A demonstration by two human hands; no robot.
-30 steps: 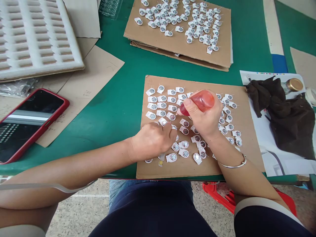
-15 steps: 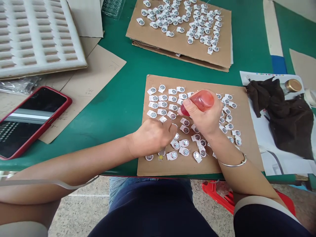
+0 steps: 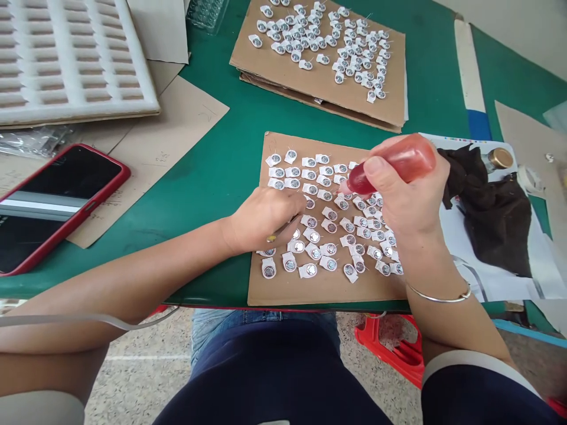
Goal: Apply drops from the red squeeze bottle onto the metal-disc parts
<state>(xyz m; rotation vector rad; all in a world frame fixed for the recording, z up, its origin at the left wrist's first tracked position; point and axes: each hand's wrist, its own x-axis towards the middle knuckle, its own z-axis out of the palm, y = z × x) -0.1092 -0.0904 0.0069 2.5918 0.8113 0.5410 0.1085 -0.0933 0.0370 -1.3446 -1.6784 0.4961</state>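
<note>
My right hand [image 3: 410, 192] is wrapped round a red squeeze bottle [image 3: 398, 164], its narrow tip pointing down-left above the rows of small parts. My left hand [image 3: 267, 219] is closed round a thin tool with a yellow end [image 3: 271, 238], which sticks out below the fingers; the fingertips are partly hidden. Under both hands lies a brown cardboard sheet [image 3: 274, 290], bearing several small white tabs with round metallic discs [image 3: 310, 270]. The left hand is over the sheet's left part, the right hand over its right part.
Behind, a cardboard stack [image 3: 266, 59] bears several similar parts. A red-cased phone [image 3: 57, 206] and a white slotted tray [image 3: 75, 59] are at the left. A dark cloth [image 3: 498, 218] and a gold-capped jar [image 3: 499, 158] rest on the right.
My right hand has moved right with the red bottle, away from my left hand. The left hand has shifted slightly up and left, its tool now more tilted. The view has shifted a little.
</note>
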